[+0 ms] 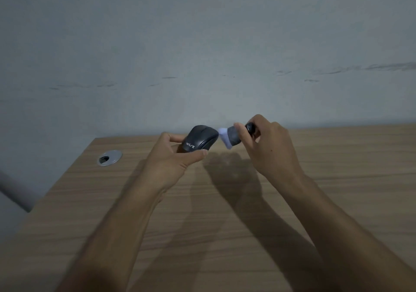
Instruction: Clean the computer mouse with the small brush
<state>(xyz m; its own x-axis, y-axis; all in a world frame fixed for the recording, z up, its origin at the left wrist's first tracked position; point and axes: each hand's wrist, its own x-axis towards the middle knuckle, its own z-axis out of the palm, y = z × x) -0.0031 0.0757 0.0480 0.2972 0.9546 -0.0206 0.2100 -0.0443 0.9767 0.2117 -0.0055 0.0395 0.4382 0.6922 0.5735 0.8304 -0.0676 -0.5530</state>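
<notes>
A dark grey computer mouse (201,139) with white lettering on its back is held above the wooden desk (225,201) by my left hand (173,156), thumb below and fingers behind it. My right hand (267,145) grips a small brush (231,136) with a dark round handle and pale bristles. The bristles are blurred and sit right at the mouse's right front edge, touching it or nearly so.
A round metal cable grommet (109,157) is set in the desk at the back left. The desk's back edge meets a grey wall (202,55). The desk's left edge runs diagonally, with a grey pipe (15,190) beyond it.
</notes>
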